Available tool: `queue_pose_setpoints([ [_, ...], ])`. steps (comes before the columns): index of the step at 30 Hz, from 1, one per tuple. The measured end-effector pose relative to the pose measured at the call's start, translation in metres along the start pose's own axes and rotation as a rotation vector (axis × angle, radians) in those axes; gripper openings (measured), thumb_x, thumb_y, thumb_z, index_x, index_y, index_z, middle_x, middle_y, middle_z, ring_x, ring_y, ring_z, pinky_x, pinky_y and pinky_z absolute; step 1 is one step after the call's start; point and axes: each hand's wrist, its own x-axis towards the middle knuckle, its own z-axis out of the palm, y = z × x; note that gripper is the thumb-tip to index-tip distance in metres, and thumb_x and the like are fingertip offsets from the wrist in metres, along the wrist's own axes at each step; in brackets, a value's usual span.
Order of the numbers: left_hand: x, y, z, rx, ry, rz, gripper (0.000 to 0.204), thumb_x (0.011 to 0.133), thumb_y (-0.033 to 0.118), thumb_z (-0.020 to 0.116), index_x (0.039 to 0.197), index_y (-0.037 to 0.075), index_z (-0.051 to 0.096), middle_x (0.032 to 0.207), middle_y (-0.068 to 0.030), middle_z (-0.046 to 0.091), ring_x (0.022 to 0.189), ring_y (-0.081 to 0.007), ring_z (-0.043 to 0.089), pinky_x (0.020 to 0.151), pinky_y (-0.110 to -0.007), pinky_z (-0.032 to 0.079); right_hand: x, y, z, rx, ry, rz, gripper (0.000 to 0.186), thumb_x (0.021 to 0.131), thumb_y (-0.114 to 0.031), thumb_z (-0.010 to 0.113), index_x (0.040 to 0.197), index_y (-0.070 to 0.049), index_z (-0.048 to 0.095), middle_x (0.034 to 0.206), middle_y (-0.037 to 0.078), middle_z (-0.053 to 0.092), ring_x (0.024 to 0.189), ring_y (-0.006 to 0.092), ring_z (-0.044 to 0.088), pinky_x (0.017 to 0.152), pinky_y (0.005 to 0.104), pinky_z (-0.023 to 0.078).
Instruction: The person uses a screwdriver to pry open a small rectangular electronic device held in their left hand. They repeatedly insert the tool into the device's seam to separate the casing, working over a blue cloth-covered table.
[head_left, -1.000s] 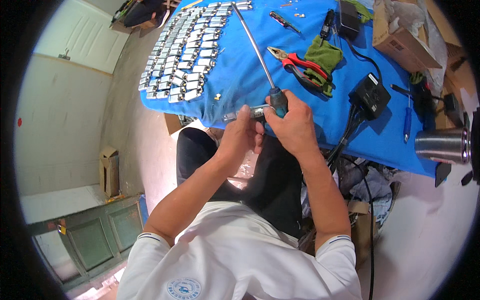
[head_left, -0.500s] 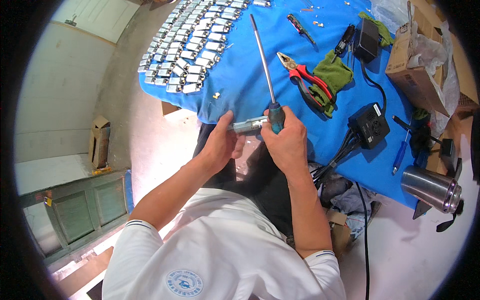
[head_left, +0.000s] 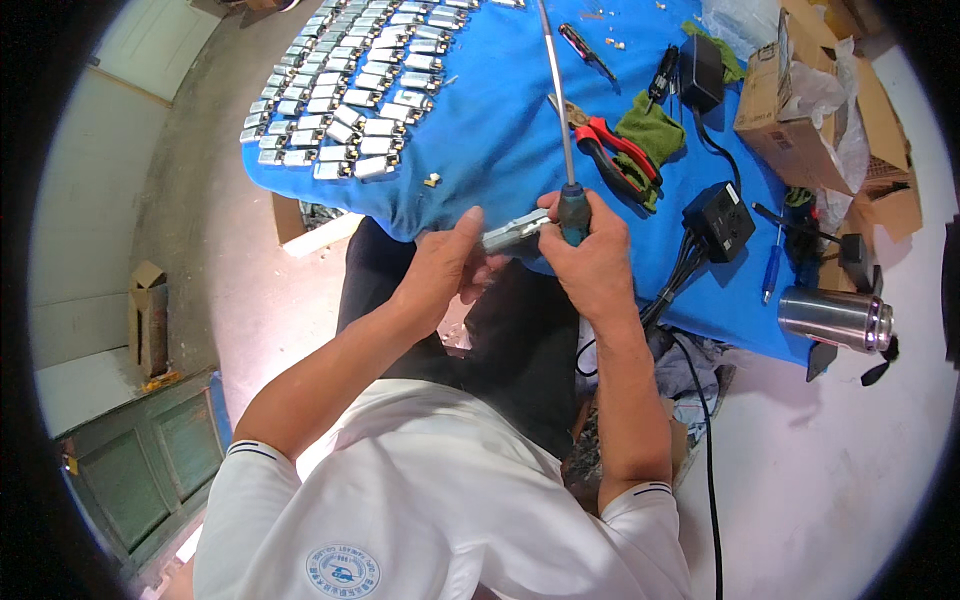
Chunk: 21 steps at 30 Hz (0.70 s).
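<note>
Now | left hand [head_left: 440,268] clamped on metal part [head_left: 512,235] at table [head_left: 500,150] edge, above lap | right hand [head_left: 590,262] wrapped round screwdriver [head_left: 565,130], shaft leaning away | probably small, rigid, light, slick: best pinched by flat sides | farther: pliers [head_left: 615,155], rows of parts [head_left: 350,100].

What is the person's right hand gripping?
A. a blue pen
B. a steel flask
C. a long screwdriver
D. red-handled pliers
C: the right hand wraps the dark handle of a long screwdriver, whose shaft rises over the blue table, while the left hand holds a small metal part; the red-handled pliers lie untouched on the cloth.
</note>
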Motion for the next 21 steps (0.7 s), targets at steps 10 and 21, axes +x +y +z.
queue_pose_setpoints([
  [10,0.001,-0.012,-0.005,-0.124,-0.061,-0.004,0.061,0.091,0.063,0.046,0.067,0.008,0.052,0.054,0.0022,0.039,0.043,-0.0087,0.034,0.041,-0.023,0.028,-0.001,-0.027,0.016,-0.12,0.142,0.023,0.015,0.077,-0.004,0.063,0.092,-0.001,0.063,0.084,0.009,0.067,0.076,0.0149,0.061,0.072,0.029,0.048],
  [21,0.016,-0.017,-0.006,0.078,0.067,0.161,0.06,0.091,0.061,0.05,0.06,0.01,0.046,0.053,0.0023,0.039,0.042,-0.0078,0.035,0.041,-0.022,0.026,-0.008,0.003,0.021,-0.047,0.288,0.083,0.019,0.081,-0.015,0.067,0.092,0.0,0.06,0.08,0.009,0.065,0.073,0.0161,0.06,0.07,0.031,0.049],
])
